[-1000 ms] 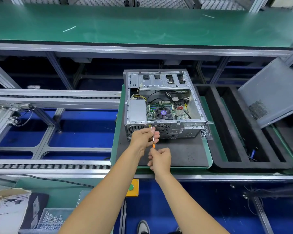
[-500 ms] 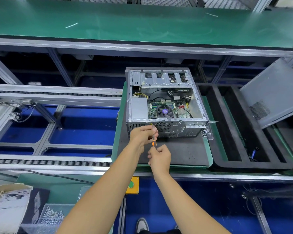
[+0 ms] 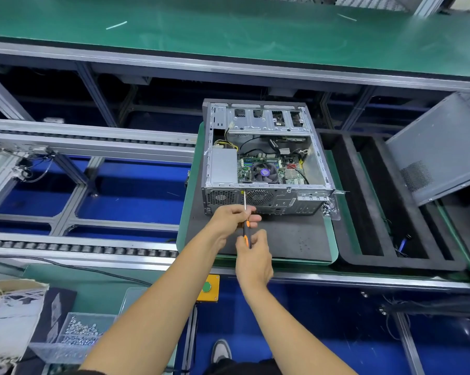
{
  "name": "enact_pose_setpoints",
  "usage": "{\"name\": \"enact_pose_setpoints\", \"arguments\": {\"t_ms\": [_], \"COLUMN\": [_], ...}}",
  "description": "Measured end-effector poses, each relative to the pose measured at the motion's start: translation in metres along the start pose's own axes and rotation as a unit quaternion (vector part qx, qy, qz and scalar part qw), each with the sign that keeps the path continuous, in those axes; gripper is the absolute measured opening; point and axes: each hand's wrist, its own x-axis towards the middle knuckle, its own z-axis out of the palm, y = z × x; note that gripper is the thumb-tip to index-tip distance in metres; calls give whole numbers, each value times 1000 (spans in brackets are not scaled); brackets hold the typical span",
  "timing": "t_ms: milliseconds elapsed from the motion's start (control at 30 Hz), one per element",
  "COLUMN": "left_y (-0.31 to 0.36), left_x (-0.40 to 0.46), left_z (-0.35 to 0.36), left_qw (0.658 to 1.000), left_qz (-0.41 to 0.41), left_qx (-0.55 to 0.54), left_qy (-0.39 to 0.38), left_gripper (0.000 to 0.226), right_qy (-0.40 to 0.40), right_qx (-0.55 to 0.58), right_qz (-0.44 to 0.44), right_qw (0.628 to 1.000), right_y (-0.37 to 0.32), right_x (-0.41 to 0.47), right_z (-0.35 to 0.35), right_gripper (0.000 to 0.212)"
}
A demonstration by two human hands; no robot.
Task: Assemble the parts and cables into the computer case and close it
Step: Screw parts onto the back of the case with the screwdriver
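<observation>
An open grey computer case (image 3: 263,158) lies on a dark mat (image 3: 288,236), its rear panel facing me. Inside I see the power supply, a motherboard with a round fan (image 3: 265,173) and black and yellow cables. An orange-and-black screwdriver (image 3: 245,212) points its tip at the top edge of the rear panel, between the two vent grilles. My left hand (image 3: 232,219) pinches the shaft near the handle. My right hand (image 3: 252,255) grips the handle from below. The grey side panel (image 3: 439,147) leans at the right, off the case.
A black foam tray (image 3: 390,212) with long slots sits right of the mat. A clear bin of screws (image 3: 77,334) and a cardboard box (image 3: 9,318) stand at the lower left. Roller conveyor rails (image 3: 79,247) run to the left. A yellow box with a green button (image 3: 208,288) hangs below the bench edge.
Both hands keep hold of the screwdriver at the rear panel. The right hand has shifted slightly on the handle; the view has tilted a little.
</observation>
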Motion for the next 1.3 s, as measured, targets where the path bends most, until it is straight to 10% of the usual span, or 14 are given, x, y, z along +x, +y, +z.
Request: {"name": "enact_pose_setpoints", "arguments": {"t_ms": [133, 267, 467, 600, 733, 800, 967, 1067, 1133, 1300], "left_y": [-6, -11, -9, -10, -12, -12, -13, -17, -19, -21], "left_x": [-8, -11, -8, -14, -22, -24, -23, -22, -25, -30], "left_z": [5, 1, 5, 7, 2, 0, 12, 16, 18, 12], "left_qw": [1000, 997, 998, 999, 998, 998, 999, 998, 997, 996], "left_qz": [23, -2, -17, 11, 12, 13, 21, 32, 45, 29], "left_qx": [-7, -5, -54, -34, -20, -6, -35, -46, -48, -59], "left_qy": [-15, -72, -3, -17, -62, -58, -1, 24, 26, -53], "left_gripper": [31, 34, 29, 29, 31, 29, 27, 27, 27, 28], "right_qy": [-47, -225, -87, -79, -215, -229, -94, -14, -65, -270], "right_qx": [174, 481, 103, 73, 480, 503, 141, -23, 69, 515], "right_qz": [29, 234, 24, -6, 254, 274, 54, 2, 34, 226], "right_qw": [983, 814, 991, 994, 812, 787, 984, 1000, 995, 782], "right_y": [-2, -10, 5, 9, 5, 3, 0, 4, 3, 1], "right_x": [10, 9, -7, -1, -2, -2, -7, -6, 1, 6], "right_z": [-5, -8, -5, -6, -5, -5, -12, -12, -13, -13], "right_gripper": [25, 32, 29, 31, 38, 42, 23, 30, 32, 56]}}
